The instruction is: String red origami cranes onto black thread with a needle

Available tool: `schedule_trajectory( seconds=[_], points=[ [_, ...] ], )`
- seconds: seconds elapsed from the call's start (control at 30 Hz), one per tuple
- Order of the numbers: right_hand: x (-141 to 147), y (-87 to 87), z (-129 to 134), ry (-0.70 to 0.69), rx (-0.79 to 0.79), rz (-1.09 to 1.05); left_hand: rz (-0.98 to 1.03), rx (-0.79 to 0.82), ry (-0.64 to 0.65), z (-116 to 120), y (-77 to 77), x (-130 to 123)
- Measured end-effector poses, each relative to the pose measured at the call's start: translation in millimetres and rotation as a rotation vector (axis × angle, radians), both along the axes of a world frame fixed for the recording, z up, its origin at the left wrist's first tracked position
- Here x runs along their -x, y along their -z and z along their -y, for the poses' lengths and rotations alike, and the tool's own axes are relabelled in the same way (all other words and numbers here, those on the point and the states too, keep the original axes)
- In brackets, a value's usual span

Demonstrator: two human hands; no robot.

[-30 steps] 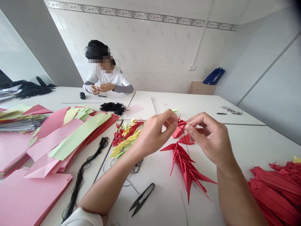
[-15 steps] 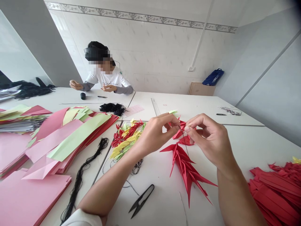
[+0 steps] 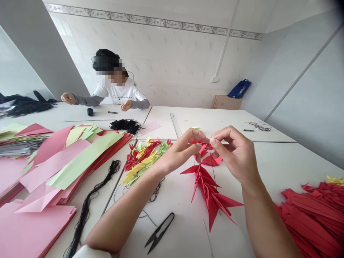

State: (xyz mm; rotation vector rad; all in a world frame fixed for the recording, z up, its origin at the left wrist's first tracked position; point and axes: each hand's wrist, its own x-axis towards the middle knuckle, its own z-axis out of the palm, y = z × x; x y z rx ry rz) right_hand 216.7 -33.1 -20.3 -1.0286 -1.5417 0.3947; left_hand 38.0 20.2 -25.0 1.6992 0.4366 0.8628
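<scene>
My left hand (image 3: 185, 146) and my right hand (image 3: 236, 154) meet at the fingertips above the table. My right thumb and index finger pinch a dark thread (image 3: 213, 168), which hangs down from them. Curled fingers on my left hand also hold the thread, its index tip touching the right fingertips; the exact grip is partly hidden. Just below hangs or rests a strand of red folded paper pieces (image 3: 211, 197) with spiky points. More red folded paper (image 3: 212, 160) lies behind my hands. Black thread snips (image 3: 159, 233) lie with blades apart near my left forearm.
Red, yellow and green folded strands (image 3: 145, 157) lie left of my hands. Coloured paper sheets (image 3: 80, 154) and a black thread bundle (image 3: 88, 204) are farther left. Red folded pieces (image 3: 314, 211) are piled at right. A person (image 3: 115, 89) sits across the table.
My left thumb has moved away from its index finger, and the left fingers have opened slightly. My right hand keeps its pinch. The view has shifted a little; the co-worker's hands have moved apart.
</scene>
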Motion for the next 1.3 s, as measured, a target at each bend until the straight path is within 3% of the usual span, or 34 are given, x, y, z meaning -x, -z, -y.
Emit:
schedule_trajectory(
  seconds=[0.1,0.17,0.33,0.53,0.8,0.97,1.03,1.17,1.3],
  points=[
    [-1,1.5,-2,-0.012,-0.016,-0.043,-0.012,0.053,0.143,1,5.9,-6],
    [-1,1.5,-2,-0.022,-0.026,-0.077,-0.004,0.048,0.172,2,8.5,-9],
    [0,-0.7,1,-0.062,-0.032,-0.128,0.036,-0.024,0.045,2,5.8,-7],
    [5,-1.5,3,-0.078,-0.079,-0.182,0.016,-0.092,-0.012,7,-0.4,-1],
    [5,6.1,-2,-0.075,-0.276,-0.238,-0.049,0.085,0.307,8,2.0,-2],
    [-6,10.8,-13,0.372,-0.795,0.018,-0.189,-0.019,0.213,6,5.7,-5],
    [-9,7.4,-14,0.501,-0.914,0.032,-0.246,-0.091,0.161,6,5.1,-4],
    [-10,-4.0,-11,0.519,-0.912,-0.192,-0.261,-0.147,0.057,5,1.2,2],
    [-10,-8.7,-11,0.376,-0.757,-0.299,-0.151,-0.194,-0.042,3,-4.3,9]
  ],
)
